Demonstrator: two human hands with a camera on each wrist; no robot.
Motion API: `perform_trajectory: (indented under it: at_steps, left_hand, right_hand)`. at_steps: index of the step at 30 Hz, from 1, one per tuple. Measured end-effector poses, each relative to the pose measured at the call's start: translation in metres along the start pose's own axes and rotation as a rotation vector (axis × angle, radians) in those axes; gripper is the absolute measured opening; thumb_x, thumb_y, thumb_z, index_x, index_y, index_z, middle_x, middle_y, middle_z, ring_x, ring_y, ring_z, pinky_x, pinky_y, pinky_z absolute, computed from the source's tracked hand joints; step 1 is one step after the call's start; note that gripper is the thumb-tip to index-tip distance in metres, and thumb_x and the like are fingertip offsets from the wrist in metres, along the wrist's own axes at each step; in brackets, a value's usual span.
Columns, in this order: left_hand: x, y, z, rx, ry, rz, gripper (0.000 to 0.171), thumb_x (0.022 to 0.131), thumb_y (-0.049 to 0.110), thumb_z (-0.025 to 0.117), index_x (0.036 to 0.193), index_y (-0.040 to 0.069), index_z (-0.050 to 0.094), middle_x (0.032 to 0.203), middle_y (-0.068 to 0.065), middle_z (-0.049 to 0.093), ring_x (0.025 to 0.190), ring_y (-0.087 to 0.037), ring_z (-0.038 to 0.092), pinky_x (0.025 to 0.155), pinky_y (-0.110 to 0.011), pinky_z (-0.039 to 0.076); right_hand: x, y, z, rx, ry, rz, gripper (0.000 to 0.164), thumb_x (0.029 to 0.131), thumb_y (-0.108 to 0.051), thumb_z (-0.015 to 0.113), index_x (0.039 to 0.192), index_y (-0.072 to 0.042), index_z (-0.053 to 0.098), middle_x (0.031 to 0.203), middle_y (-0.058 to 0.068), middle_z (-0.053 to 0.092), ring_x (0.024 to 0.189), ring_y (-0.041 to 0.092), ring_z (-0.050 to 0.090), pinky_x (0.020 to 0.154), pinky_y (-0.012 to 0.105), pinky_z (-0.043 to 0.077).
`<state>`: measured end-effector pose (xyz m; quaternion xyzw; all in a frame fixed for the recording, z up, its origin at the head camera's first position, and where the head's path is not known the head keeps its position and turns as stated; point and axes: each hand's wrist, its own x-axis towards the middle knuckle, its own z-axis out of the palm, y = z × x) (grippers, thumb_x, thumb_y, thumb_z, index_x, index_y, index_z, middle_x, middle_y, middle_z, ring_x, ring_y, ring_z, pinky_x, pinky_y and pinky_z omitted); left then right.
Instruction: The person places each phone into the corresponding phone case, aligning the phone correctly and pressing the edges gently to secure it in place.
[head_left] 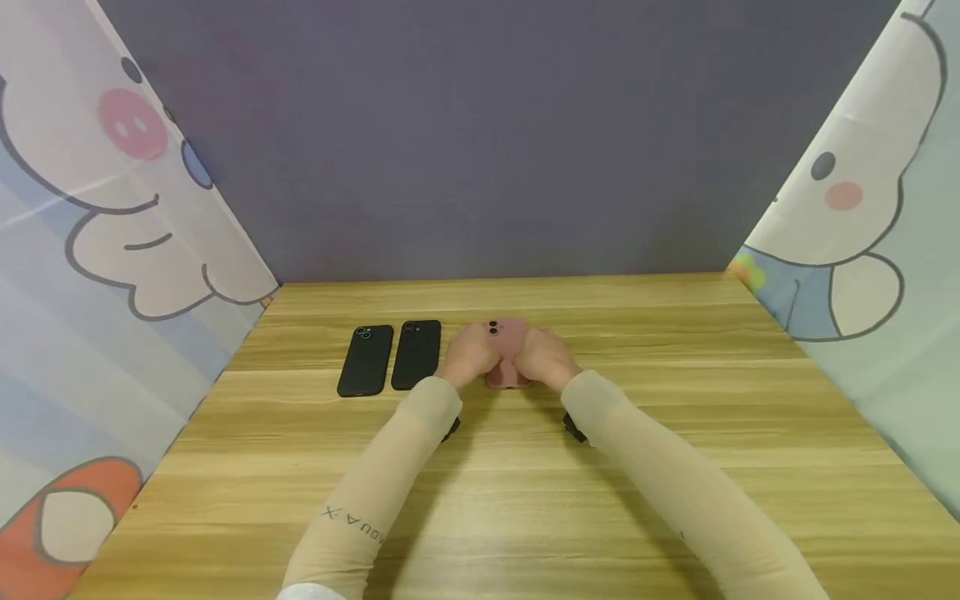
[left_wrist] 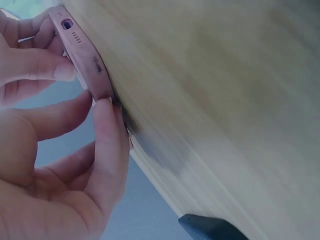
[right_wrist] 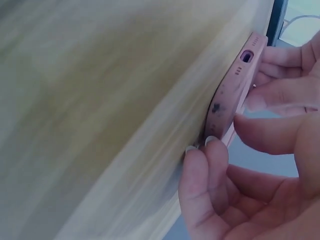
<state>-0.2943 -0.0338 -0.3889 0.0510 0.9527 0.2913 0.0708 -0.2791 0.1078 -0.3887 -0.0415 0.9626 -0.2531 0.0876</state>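
Observation:
A pink phone (head_left: 509,336) lies at the middle of the table with its camera lenses facing up. My left hand (head_left: 470,354) pinches its left edge, thumb on top and fingertips at the lower side. On the opposite edge my right hand (head_left: 545,358) grips it the same way. In the left wrist view, the bottom end of the phone (left_wrist: 85,52) shows a charging port and dark scuffs. The right wrist view shows that end of the phone (right_wrist: 235,87) close to the tabletop, with right-hand fingertips (right_wrist: 195,157) by its lower edge.
Two black phones, one (head_left: 365,360) farther left and one (head_left: 417,354) near my left hand, lie side by side, backs up. The wood-grain table (head_left: 675,333) meets a dark grey panel (head_left: 487,142) behind. Cartoon-print sheets (head_left: 67,275) stand on both sides.

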Motion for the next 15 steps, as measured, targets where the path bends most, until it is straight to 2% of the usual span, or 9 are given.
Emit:
perform_trajectory:
  at_steps: [3,6,8,11,13,15]
  left_hand:
    - [0.000,-0.003,0.001,0.017,-0.007,0.026,0.008,0.081,0.003,0.055,0.074,0.007,0.059,0.069,-0.006,0.053,0.053,-0.017,0.045,0.044,-0.026,0.035]
    - [-0.002,-0.006,0.001,0.011,-0.030,0.052,0.016,0.081,0.003,0.054,0.067,0.010,0.053,0.061,-0.003,0.046,0.047,-0.015,0.040,0.041,-0.025,0.032]
    - [-0.005,-0.008,0.001,0.051,-0.035,0.069,0.023,0.082,0.005,0.054,0.061,0.013,0.048,0.055,-0.001,0.041,0.044,-0.013,0.035,0.039,-0.025,0.029]
    - [-0.009,-0.011,-0.002,0.129,0.000,0.101,0.026,0.085,0.009,0.054,0.060,0.012,0.047,0.053,-0.001,0.040,0.043,-0.013,0.033,0.039,-0.025,0.027]
    - [-0.011,-0.013,-0.005,0.204,0.058,0.139,0.019,0.088,0.014,0.055,0.070,0.010,0.057,0.062,-0.001,0.048,0.048,-0.014,0.041,0.043,-0.028,0.033]
    - [-0.013,-0.015,-0.008,0.265,0.116,0.182,0.017,0.092,0.020,0.054,0.090,0.007,0.065,0.078,-0.005,0.058,0.061,-0.019,0.053,0.053,-0.033,0.044]
  right_hand:
    - [0.000,0.007,-0.003,0.061,-0.020,0.008,0.014,0.082,-0.007,0.053,0.068,-0.009,0.055,0.059,0.003,0.049,0.047,0.013,0.040,0.043,0.024,0.033]
    - [0.000,0.015,-0.007,0.100,-0.034,0.010,0.019,0.088,-0.011,0.050,0.069,-0.011,0.050,0.057,0.001,0.044,0.046,0.012,0.036,0.042,0.025,0.032]
    - [0.000,0.021,-0.011,0.099,-0.023,-0.002,0.021,0.093,-0.016,0.050,0.072,-0.010,0.051,0.057,0.001,0.043,0.045,0.013,0.036,0.042,0.025,0.032]
    - [0.000,0.029,-0.017,0.088,0.019,-0.042,0.023,0.097,-0.025,0.051,0.084,-0.007,0.058,0.057,0.001,0.049,0.045,0.015,0.045,0.045,0.027,0.038]
    - [0.000,0.034,-0.022,0.096,0.049,-0.073,0.025,0.097,-0.027,0.052,0.095,-0.004,0.062,0.058,0.003,0.055,0.048,0.020,0.054,0.051,0.032,0.045]
    - [-0.002,0.039,-0.026,0.095,0.068,-0.101,0.032,0.099,-0.029,0.049,0.108,-0.002,0.062,0.059,0.005,0.059,0.051,0.023,0.060,0.064,0.038,0.051]
